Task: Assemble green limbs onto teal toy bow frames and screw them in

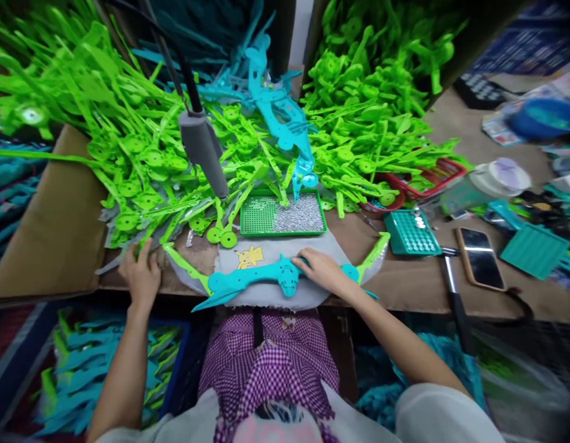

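R hand (324, 267) has its fingers bent onto the central boss of the teal bow-shaped moulding (248, 277), lightly holding it by the look, tho how firm I can't tell; L hand (141, 271) is at the near L edge of the lime-green plastic parts (137, 144), fingers curled, can't tell if they're round a piece or just touching. The moulding lies crosswise on a grey cloth (329, 246) at the bench edge, right in front of the wearer's purple checked apron (271, 363), w/ a L green limb (188, 267) & a R green limb (376, 255) meeting its ends; whether either is fastened, can't tell. Step in hand, I'd say: fitting up the moulding, R steadying, L at the supply. Next move prob. calls for a clean pinch on one green pc, w/o dragging tangled neighbours, & the moulding kept flat meanwhile. Just beyond the cloth: a green tray (243, 224) w/ tiny silvery bits (301, 215) in its R part, too small to ID; above its L side hangs a grey power screwdriver (202, 147), apart from both hands. Farther R: hammer (451, 283), then phone (479, 258), both clear of the R hand
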`<state>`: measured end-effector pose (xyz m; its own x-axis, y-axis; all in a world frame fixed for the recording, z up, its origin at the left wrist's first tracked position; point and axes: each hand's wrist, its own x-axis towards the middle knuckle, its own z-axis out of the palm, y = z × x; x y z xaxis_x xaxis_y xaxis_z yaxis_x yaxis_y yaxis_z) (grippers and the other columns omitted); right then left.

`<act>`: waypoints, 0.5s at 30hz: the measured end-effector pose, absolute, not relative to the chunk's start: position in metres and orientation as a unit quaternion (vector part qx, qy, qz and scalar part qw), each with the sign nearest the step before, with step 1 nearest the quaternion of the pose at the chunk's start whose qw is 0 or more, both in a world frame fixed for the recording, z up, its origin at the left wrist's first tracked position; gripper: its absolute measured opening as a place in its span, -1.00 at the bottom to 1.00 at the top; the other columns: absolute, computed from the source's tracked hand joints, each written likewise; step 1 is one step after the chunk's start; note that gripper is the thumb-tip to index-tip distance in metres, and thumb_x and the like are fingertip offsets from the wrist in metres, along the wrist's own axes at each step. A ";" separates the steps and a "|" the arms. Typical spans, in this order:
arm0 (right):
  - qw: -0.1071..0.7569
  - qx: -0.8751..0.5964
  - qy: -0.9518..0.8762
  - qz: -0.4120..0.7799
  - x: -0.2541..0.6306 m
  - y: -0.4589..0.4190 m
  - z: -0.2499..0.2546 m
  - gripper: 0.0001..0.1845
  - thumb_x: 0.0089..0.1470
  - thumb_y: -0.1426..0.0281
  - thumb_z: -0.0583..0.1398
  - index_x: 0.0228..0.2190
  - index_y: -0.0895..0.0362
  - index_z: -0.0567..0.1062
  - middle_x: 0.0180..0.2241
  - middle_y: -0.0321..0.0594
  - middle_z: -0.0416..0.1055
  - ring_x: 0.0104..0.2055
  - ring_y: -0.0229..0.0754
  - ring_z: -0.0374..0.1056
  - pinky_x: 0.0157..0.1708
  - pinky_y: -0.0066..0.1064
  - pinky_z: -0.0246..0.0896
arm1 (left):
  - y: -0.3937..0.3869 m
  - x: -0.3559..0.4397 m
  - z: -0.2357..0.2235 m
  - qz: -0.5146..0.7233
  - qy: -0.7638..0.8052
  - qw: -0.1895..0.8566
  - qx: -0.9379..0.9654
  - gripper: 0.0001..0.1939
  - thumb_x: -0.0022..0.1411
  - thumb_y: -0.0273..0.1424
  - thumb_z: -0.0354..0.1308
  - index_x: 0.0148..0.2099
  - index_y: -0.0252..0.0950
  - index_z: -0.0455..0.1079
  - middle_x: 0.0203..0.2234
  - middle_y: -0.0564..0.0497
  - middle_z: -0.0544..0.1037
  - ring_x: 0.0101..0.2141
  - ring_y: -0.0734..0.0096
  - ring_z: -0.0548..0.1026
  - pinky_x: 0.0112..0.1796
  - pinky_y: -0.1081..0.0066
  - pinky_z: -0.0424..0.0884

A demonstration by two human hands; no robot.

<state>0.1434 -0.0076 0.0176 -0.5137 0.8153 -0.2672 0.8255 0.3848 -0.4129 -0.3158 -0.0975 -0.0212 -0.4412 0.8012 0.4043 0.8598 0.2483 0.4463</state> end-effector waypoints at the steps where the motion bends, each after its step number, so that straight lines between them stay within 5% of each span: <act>1: 0.011 0.498 0.833 -0.242 0.142 -0.009 0.015 -0.59 0.39 0.13 -0.03 -0.19 0.12 0.49 -0.15 -0.08 0.54 -0.15 -0.04 0.49 -0.20 -0.28 0.26 | -0.091 -0.322 -0.020 -0.315 -0.779 0.038 -0.541 -0.71 0.28 -0.32 0.15 0.03 -0.22 0.49 0.06 -0.18 0.40 0.11 -0.12 0.35 0.15 -0.23 0.20; 9: -0.053 0.474 0.870 -0.123 0.123 -0.012 0.020 -0.55 0.36 0.22 0.03 0.15 0.11 0.44 -0.15 -0.01 0.58 -0.14 0.03 0.49 -0.13 -0.18 0.34 | -0.061 -0.345 -0.009 -0.293 -0.742 0.029 -0.602 -0.73 0.29 -0.25 0.19 -0.01 -0.17 0.55 -0.01 -0.05 0.47 0.05 0.06 0.29 0.17 -0.07 0.13; 15: -0.299 0.468 0.829 0.072 0.084 0.089 0.179 -0.42 0.40 0.33 -0.06 0.39 0.00 0.10 -0.59 -0.37 0.36 -0.44 -0.19 0.50 -0.28 -0.31 0.32 | -0.062 -0.336 -0.012 -0.295 -0.748 0.081 -0.588 -0.71 0.13 -0.27 0.31 -0.07 -0.17 0.53 0.14 -0.11 0.41 0.23 -0.21 0.23 0.18 -0.33 -0.04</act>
